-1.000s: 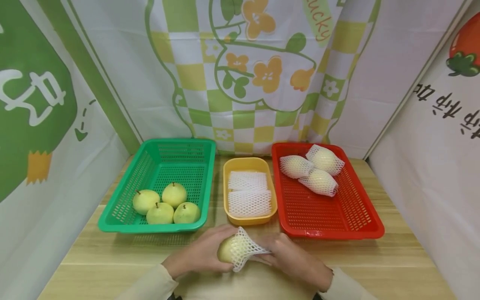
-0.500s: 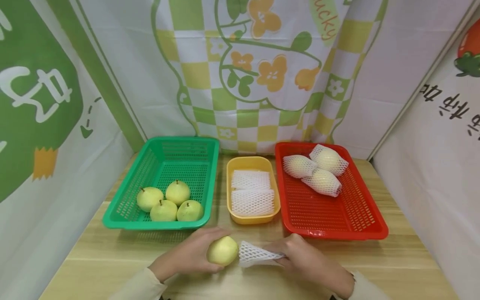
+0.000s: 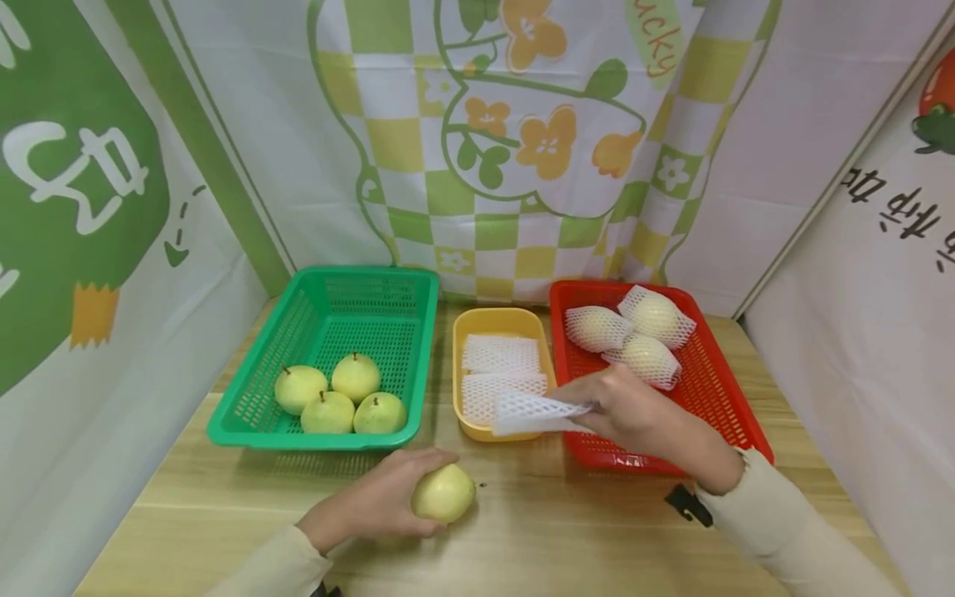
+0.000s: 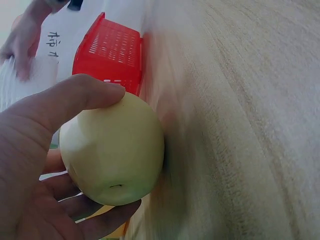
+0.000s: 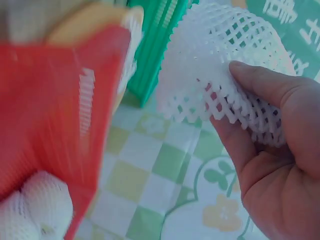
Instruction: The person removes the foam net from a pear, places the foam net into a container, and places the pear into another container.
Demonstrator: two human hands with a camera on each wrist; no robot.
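Observation:
My left hand point(image 3: 384, 497) grips a bare yellow-green pear point(image 3: 443, 493) close over the table in front of the green basket. In the left wrist view, thumb and fingers curl round the pear point(image 4: 114, 150). My right hand point(image 3: 634, 410) pinches a white foam net sleeve point(image 3: 530, 412) between thumb and fingers, raised over the front of the yellow tray and the red basket's near left corner. The right wrist view shows the net sleeve point(image 5: 220, 60) flattened, its mesh partly spread, with the right hand point(image 5: 280, 150) at one end of it.
Several bare pears point(image 3: 328, 412) lie in the green basket point(image 3: 313, 441) at left. The yellow tray point(image 3: 458, 390) in the middle holds more foam nets point(image 3: 500, 354). Three net-wrapped pears point(image 3: 643, 358) sit at the back of the red basket point(image 3: 734, 365). A printed curtain point(image 3: 477, 166) hangs behind.
The net sleeve has come off the pear. My right hand has carried it up and to the right, over the yellow tray and red basket. The left hand keeps the pear nearly in place.

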